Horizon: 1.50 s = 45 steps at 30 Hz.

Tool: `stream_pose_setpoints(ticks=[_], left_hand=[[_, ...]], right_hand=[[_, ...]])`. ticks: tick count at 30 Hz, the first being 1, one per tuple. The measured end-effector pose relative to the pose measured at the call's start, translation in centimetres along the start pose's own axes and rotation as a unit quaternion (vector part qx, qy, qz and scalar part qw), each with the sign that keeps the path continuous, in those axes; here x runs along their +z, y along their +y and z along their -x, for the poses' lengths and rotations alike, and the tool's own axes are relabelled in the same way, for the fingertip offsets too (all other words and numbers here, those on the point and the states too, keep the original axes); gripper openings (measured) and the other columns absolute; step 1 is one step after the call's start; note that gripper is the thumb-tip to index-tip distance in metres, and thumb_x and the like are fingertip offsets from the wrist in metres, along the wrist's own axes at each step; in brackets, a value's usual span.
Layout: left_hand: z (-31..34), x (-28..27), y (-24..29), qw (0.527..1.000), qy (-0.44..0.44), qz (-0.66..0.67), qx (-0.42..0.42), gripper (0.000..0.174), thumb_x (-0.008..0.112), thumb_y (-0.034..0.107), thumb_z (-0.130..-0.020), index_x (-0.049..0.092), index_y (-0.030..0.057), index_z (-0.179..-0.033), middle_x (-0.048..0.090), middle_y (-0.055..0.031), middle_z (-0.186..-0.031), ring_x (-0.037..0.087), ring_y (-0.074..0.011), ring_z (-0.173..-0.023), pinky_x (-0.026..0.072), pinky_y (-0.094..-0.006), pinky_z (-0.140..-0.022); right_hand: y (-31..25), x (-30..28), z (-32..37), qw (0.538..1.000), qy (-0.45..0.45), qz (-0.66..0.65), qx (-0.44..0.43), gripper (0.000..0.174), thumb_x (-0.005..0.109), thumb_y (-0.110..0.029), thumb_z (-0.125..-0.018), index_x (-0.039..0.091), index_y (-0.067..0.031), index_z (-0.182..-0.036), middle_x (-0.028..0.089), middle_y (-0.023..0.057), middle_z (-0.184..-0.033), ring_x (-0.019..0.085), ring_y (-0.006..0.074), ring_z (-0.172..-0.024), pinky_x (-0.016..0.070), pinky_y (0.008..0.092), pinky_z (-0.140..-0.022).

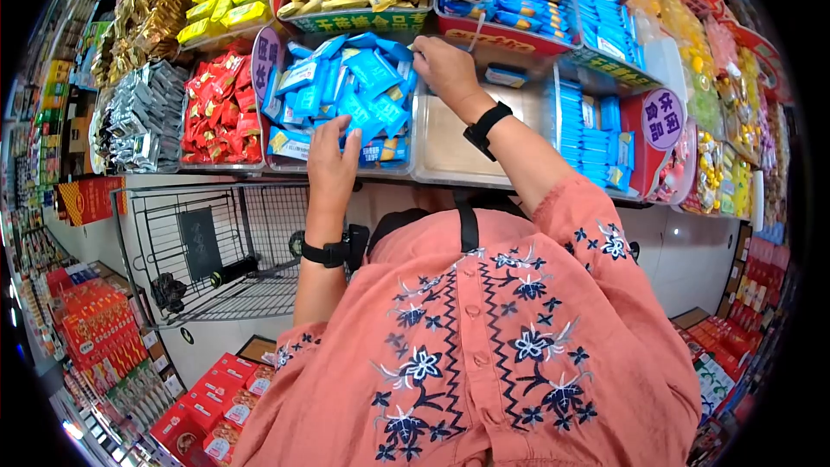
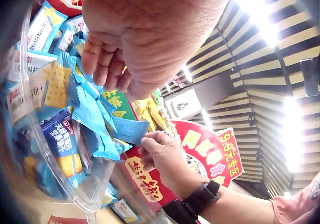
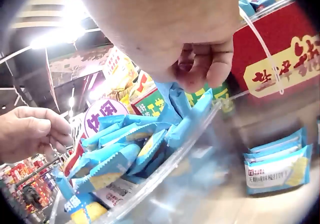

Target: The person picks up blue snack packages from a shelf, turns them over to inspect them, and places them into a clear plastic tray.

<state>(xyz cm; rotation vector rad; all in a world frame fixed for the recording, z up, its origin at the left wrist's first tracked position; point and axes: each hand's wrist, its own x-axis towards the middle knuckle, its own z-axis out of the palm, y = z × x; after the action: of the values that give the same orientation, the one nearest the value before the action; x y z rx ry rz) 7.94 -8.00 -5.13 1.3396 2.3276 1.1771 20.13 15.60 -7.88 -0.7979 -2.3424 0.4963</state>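
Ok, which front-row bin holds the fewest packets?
The bin right of the heaped blue packets: mostly bare bottom, one small stack, where the others are well filled.

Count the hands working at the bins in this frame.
2. The left hand is over the near side of the loose blue packets; the right hand is at their far right corner, pinching one packet. No others show.

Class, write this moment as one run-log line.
right hand: pinches blue biscuit packet | left hand: open, over heaped blue packets | plastic bin to the right: small stack at back
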Motion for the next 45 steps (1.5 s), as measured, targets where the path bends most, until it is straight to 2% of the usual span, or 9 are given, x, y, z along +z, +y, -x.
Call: stream_pose_setpoints(ticks=[4,6,10,13,18,21,23,26,45], left_hand=[[-0.4,1.0,0.6,0.997,0.001,0.065,-0.03,0.031,0.064,0.02,-0.097,0.063,-0.002,-0.12,0.066,-0.0133,-0.112,0.065,-0.0209,-0.097,0.052,-0.0313,-0.08],[-0.8,0.9,2.7,0.969,-0.029,0.2,-0.142,0.038,0.06,0.028,-0.1,0.06,-0.0012,-0.124,0.065,-0.0144,-0.116,0.066,-0.0209,-0.096,0.0528,-0.0307,-0.077],[-2.2,1.0,6.3,0.827,-0.058,0.478,-0.29,0.051,0.051,0.042,-0.104,0.054,-0.0003,-0.131,0.066,-0.0159,-0.117,0.068,-0.0217,-0.094,0.0547,-0.0296,-0.07],[-3.5,1.6,7.7,0.744,-0.104,0.581,-0.314,0.054,0.05,0.044,-0.104,0.052,-0.001,-0.133,0.067,-0.0156,-0.113,0.069,-0.0234,-0.092,0.0552,-0.029,-0.066],[-3.6,3.6,9.0,0.801,-0.085,0.547,-0.228,0.043,0.05,0.029,-0.105,0.05,-0.0012,-0.135,0.067,-0.0136,-0.113,0.07,-0.0206,-0.089,0.0557,-0.028,-0.064],[-3.7,4.2,11.7,0.821,-0.06,0.531,-0.202,0.04,0.052,0.018,-0.104,0.047,-0.001,-0.139,0.067,-0.0126,-0.114,0.07,-0.0215,-0.09,0.0563,-0.027,-0.064],[-3.5,4.7,13.3,0.842,-0.049,0.5,-0.197,0.041,0.052,0.017,-0.103,0.046,-0.0009,-0.139,0.067,-0.0132,-0.116,0.07,-0.0227,-0.091,0.057,-0.0278,-0.066],[-3.2,5.9,14.6,0.852,-0.049,0.486,-0.189,0.041,0.052,0.016,-0.103,0.045,-0.0007,-0.14,0.066,-0.0141,-0.118,0.07,-0.0244,-0.094,0.0579,-0.0287,-0.068],[-4.3,7.9,14.5,0.849,-0.11,0.475,-0.203,0.039,0.053,0.016,-0.103,0.043,-0.0006,-0.137,0.065,-0.0155,-0.119,0.07,-0.0258,-0.1,0.0577,-0.0307,-0.074]], right_hand=[[-0.8,-3.0,0.0,0.998,-0.001,-0.054,0.007,0.009,0.061,-0.018,-0.089,0.063,-0.0134,-0.096,0.069,0.0114,-0.085,0.067,0.0338,-0.075,0.0522,0.0452,-0.064],[-1.6,-5.2,0.4,0.997,-0.011,-0.081,0.005,0.01,0.063,-0.017,-0.089,0.064,-0.0128,-0.098,0.069,0.0124,-0.085,0.068,0.0334,-0.074,0.0522,0.0439,-0.064],[-2.6,-9.0,2.1,0.987,0.005,-0.153,-0.054,0.012,0.065,-0.014,-0.089,0.065,-0.0109,-0.1,0.068,0.0138,-0.084,0.068,0.0325,-0.075,0.0525,0.0419,-0.063],[-2.3,-10.7,3.6,0.981,0.007,-0.151,-0.123,0.014,0.067,-0.008,-0.086,0.065,-0.0092,-0.1,0.068,0.0122,-0.083,0.068,0.0316,-0.074,0.0528,0.0393,-0.062],[-0.3,-12.2,4.9,0.966,0.034,-0.213,-0.14,0.02,0.069,-0.005,-0.085,0.065,-0.0075,-0.104,0.07,0.0129,-0.092,0.068,0.0307,-0.076,0.0546,0.0348,-0.063],[0.6,-14.1,5.4,0.946,-0.038,-0.323,0.009,0.017,0.066,-0.007,-0.091,0.064,-0.0055,-0.107,0.07,0.0096,-0.091,0.069,0.0182,-0.078,0.0548,0.0281,-0.069],[1.4,-14.6,5.4,0.876,-0.096,-0.457,0.123,0.017,0.065,-0.011,-0.095,0.061,-0.0028,-0.11,0.067,0.005,-0.095,0.064,0.0084,-0.082,0.053,0.025,-0.072],[2.5,-15.1,5.4,0.824,-0.092,-0.538,0.15,0.021,0.065,-0.011,-0.095,0.058,-0.0006,-0.113,0.064,0.005,-0.102,0.062,0.0081,-0.086,0.0525,0.0241,-0.072],[5.3,-14.7,5.6,0.776,-0.09,-0.582,0.226,0.027,0.067,-0.015,-0.095,0.057,-0.0018,-0.117,0.062,0.0044,-0.099,0.061,0.0093,-0.087,0.0528,0.0245,-0.072]])
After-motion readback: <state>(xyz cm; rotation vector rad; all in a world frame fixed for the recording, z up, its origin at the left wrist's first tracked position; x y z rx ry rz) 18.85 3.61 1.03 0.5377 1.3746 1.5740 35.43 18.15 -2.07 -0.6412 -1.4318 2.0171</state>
